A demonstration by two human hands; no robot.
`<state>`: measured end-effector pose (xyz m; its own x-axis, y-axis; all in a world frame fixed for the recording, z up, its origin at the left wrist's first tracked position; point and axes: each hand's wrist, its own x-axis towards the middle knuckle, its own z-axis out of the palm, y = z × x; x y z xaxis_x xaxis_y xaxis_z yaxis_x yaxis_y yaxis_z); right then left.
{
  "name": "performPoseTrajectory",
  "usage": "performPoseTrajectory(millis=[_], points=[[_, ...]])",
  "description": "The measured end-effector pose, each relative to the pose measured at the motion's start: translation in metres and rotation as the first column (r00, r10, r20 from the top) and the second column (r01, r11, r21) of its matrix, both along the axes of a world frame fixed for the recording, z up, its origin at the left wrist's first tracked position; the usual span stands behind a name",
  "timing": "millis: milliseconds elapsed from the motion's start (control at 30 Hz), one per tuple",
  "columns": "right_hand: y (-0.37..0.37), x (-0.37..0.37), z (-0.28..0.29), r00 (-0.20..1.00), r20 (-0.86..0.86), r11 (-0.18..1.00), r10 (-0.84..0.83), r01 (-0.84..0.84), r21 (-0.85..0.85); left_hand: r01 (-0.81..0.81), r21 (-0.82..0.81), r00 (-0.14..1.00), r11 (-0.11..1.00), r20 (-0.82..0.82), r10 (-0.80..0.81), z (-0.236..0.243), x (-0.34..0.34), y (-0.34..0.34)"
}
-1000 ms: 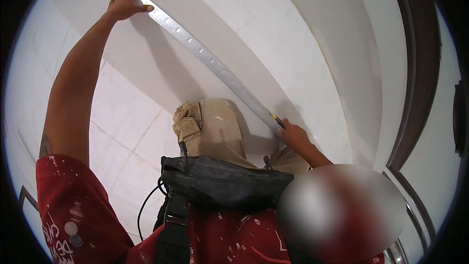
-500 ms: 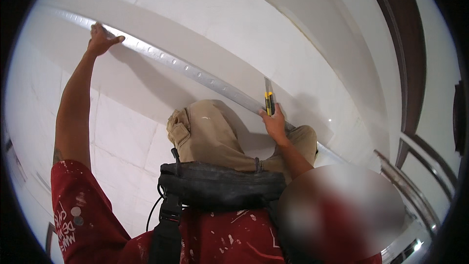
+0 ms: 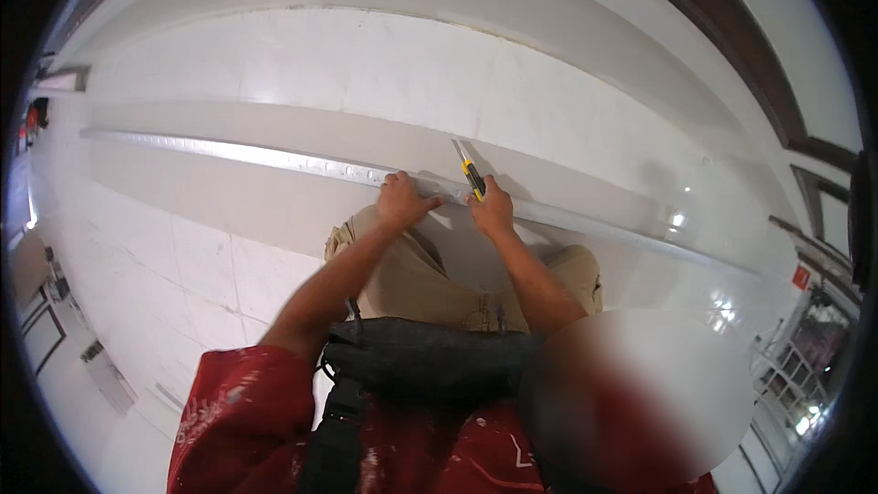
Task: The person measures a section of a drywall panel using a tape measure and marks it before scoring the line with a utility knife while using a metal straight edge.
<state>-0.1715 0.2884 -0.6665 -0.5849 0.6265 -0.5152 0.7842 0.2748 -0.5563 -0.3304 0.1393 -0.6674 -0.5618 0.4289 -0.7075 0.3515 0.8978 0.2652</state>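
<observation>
A long, straight, silvery metal profile [image 3: 274,157] with a row of punched marks lies across a pale grey board [image 3: 302,121] in front of my knees. My left hand [image 3: 402,205] grips the profile near its middle, fingertips over the far edge and thumb on the near side. Just to the right, my right hand [image 3: 495,210] is closed round a yellow and black utility knife [image 3: 473,179]. The knife's thin blade is out and points away, up and left, over the board beyond the profile. My right hand also rests at the profile's edge.
White, glossy tiles [image 3: 210,261] with joints surround the board. A pale wall with dark brown trim [image 3: 745,55] curves along the far right. Metal railings [image 3: 786,357] stand at the right. My knees in tan trousers [image 3: 398,270] are close to the profile.
My left hand has come from far left along the profile to near my right hand. The view has shifted, showing more of the profile's length. The knife stays in my right hand.
</observation>
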Motion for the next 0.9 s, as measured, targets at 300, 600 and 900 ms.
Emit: performPoseTrajectory(millis=[300,600,900], points=[[0.002,0.004,-0.004,0.998,-0.001,0.998,0.058,-0.058,0.034,-0.071,-0.086,0.984,0.994,-0.167,0.056,0.022,0.023,0.026],[0.068,-0.011,0.02,0.834,-0.078,0.828,0.546,-0.551,-0.098,-0.12,-0.193,0.99,0.974,-0.101,0.102,0.022,0.02,0.035],[0.062,-0.034,0.023,0.635,-0.028,0.636,0.772,-0.772,0.014,-0.13,-0.254,0.991,0.959,-0.075,0.114,0.023,0.017,0.043]])
